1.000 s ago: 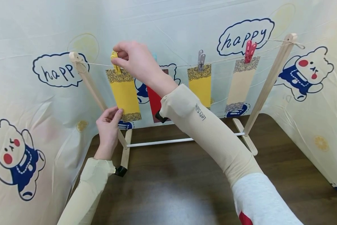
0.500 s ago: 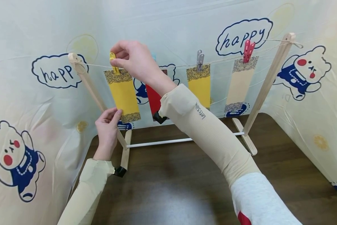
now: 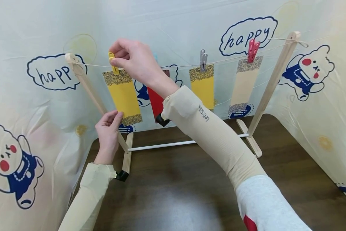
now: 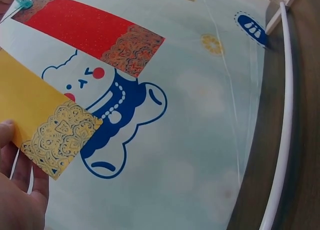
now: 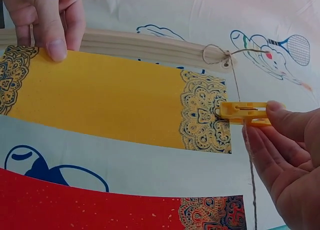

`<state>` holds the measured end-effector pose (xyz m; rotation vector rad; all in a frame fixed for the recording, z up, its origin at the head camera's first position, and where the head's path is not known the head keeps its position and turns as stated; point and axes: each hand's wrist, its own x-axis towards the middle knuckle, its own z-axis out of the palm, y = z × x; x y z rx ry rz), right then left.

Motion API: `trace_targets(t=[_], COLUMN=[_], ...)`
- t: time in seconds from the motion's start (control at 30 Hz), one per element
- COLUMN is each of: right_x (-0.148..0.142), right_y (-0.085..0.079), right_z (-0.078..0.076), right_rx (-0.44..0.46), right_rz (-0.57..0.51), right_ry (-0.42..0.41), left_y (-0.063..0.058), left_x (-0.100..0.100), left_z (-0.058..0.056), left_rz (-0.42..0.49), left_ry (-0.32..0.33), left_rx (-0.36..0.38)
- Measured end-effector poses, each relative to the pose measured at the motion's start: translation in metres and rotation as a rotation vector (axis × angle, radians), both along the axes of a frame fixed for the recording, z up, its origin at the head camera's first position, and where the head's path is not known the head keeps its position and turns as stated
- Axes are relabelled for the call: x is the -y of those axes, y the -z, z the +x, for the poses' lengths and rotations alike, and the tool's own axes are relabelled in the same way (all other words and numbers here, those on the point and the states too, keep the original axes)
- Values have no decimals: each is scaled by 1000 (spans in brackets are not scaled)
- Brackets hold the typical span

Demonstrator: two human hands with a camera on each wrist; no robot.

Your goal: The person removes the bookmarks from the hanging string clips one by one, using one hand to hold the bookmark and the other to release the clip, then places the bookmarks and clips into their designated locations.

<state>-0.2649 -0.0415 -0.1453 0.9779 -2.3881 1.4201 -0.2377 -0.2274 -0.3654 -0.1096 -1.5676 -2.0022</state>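
Still, R hand [image 3: 139,62] pinches ylw clip [image 5: 240,113] (as b4).

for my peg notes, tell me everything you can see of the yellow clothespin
The yellow clothespin looks plastic, with slotted arms and what looks like a thin spring part. In the head view it stands nearly upright, handles up, on the patterned top edge of a yellow card. The right hand pinches its handles between thumb and fingers. Twine crosses at its body; whether its jaws grip the twine is unclear.
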Motion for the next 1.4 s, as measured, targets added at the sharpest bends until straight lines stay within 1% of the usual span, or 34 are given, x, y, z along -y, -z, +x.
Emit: trace_targets(t=[0.2,0.37,0.6,0.9,1.17,1.4], right_x=[1,2,1,1,-3,-11], right_y=[0,-1,-1,-3,-4,-1], right_z=[-1,0,1,2,6,11], right_rx=[-25,-35,-47,-78,-73,-78], right_rz=[-35,-58,-132,-138,-163,-203], right_ry=[-3,-4,-20,-27,-54,-84], left_y=[-1,-1,0,2,4,10], left_x=[0,1,1,4,4,4], left_z=[1,2,1,1,5,10], left_rz=[8,8,21,17,-4,14], left_ry=[5,-3,5,2,4,-4], left_rx=[-1,4,-2,3,34,50])
